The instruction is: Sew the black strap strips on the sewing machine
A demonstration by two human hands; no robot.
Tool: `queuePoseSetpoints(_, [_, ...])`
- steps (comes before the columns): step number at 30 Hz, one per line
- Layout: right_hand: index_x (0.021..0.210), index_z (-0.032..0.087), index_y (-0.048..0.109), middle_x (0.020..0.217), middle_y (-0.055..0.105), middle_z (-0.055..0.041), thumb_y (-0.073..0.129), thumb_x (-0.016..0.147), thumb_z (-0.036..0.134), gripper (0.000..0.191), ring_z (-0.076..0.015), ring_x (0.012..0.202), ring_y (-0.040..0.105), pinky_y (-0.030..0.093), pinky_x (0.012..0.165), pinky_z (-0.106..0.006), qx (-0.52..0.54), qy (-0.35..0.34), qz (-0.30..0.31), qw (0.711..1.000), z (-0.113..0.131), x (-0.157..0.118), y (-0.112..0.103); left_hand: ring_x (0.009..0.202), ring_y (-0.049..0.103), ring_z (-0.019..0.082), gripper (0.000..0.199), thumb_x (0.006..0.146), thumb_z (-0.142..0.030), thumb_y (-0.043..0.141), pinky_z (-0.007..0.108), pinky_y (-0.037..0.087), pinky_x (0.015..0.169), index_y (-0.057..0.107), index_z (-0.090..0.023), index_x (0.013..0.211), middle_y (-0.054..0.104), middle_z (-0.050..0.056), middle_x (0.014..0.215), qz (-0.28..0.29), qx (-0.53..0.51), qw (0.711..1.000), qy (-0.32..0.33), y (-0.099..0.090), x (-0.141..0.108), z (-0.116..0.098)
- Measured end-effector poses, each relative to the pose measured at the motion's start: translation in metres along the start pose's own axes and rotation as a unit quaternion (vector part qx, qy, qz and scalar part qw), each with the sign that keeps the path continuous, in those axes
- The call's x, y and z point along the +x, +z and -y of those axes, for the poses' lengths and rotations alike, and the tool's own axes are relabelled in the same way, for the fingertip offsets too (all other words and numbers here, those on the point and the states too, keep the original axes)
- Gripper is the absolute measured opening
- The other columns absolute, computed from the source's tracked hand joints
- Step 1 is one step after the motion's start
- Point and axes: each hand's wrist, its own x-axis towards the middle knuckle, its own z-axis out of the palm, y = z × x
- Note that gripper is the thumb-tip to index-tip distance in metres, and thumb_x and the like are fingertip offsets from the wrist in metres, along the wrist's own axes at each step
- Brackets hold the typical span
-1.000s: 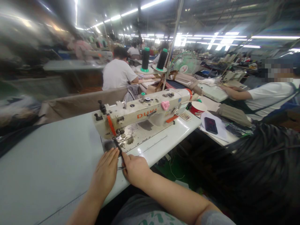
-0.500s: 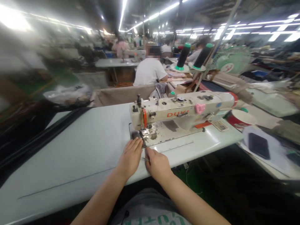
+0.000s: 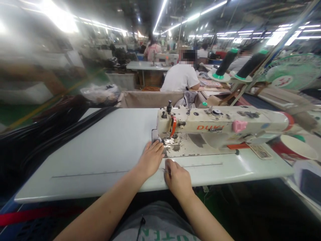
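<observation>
A cream sewing machine with orange lettering stands on a pale table. My left hand lies palm down beside its needle area, fingers stretched forward and close together. The fingertips reach the edge of the worn metal bed plate, just short of the presser foot. Whatever is under that palm is hidden. Nearer the table's front edge, my right hand is curled, thumb and fingers together. A thin metal tool pokes out of its left side; its kind is too small to make out.
Black fabric hangs over the table's left end. Two dark thread cones stand behind the machine, near a green fan. A fabric-lined bin sits behind the table, and a person in white sits beyond it.
The view has swung left, so the machine appears farther right. A dark piece seen at my left fingertips no longer shows. My right hand has drawn slightly back from the left.
</observation>
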Motion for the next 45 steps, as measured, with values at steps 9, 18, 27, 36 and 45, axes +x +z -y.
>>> queuePoseSetpoints(9, [0.122,0.018,0.063,0.093,0.073,-0.0051,0.058,0.089,0.013,0.034,-0.0191,0.078,0.066,0.040,0.068,-0.028,0.012,-0.030,-0.047,0.998,-0.004,-0.001,0.005,0.151,0.038,0.031,0.043,0.102,-0.032,0.054,0.060,0.025,0.126,0.053,-0.022,0.144,0.054,0.009,0.155,0.019,-0.033,0.998,-0.040,-0.003,0.004,-0.001])
queuePoseSetpoints(18, [0.114,0.018,0.064,0.086,0.071,-0.0033,0.055,0.087,0.010,0.030,-0.0181,0.072,0.064,0.038,0.065,-0.028,0.013,-0.059,-0.100,0.993,-0.006,-0.001,0.009,0.149,0.040,0.033,0.041,0.099,-0.032,0.059,0.061,0.030,0.123,0.059,-0.026,0.139,0.056,0.008,0.151,-0.008,-0.076,0.996,-0.050,0.003,0.006,0.008])
queuePoseSetpoints(27, [0.104,0.017,0.063,0.081,0.065,-0.0021,0.052,0.090,0.011,0.019,-0.0172,0.066,0.058,0.037,0.063,-0.029,0.017,-0.091,-0.154,0.984,-0.008,-0.005,0.013,0.122,0.061,0.025,0.031,0.091,-0.018,0.060,0.042,0.051,0.110,0.072,-0.020,0.120,0.064,0.011,0.133,-0.056,-0.171,0.983,-0.029,0.019,0.048,0.059])
queuePoseSetpoints(36, [0.100,0.018,0.063,0.078,0.062,-0.0015,0.052,0.092,0.014,0.014,-0.0172,0.064,0.054,0.035,0.062,-0.030,0.002,-0.092,-0.172,0.981,-0.008,-0.007,0.018,0.133,0.057,0.025,0.033,0.096,-0.021,0.056,0.039,0.044,0.118,0.072,-0.022,0.124,0.066,0.008,0.139,0.020,-0.128,0.990,0.048,0.021,0.093,0.074])
queuePoseSetpoints(45, [0.104,0.017,0.064,0.080,0.063,-0.0031,0.052,0.091,0.013,0.018,-0.0176,0.067,0.056,0.037,0.063,-0.029,-0.004,-0.078,-0.143,0.987,-0.007,-0.009,0.017,0.116,0.066,0.026,0.024,0.092,-0.027,0.065,0.042,0.049,0.109,0.077,-0.025,0.112,0.075,0.007,0.120,0.006,-0.122,0.991,0.053,0.005,0.082,0.080])
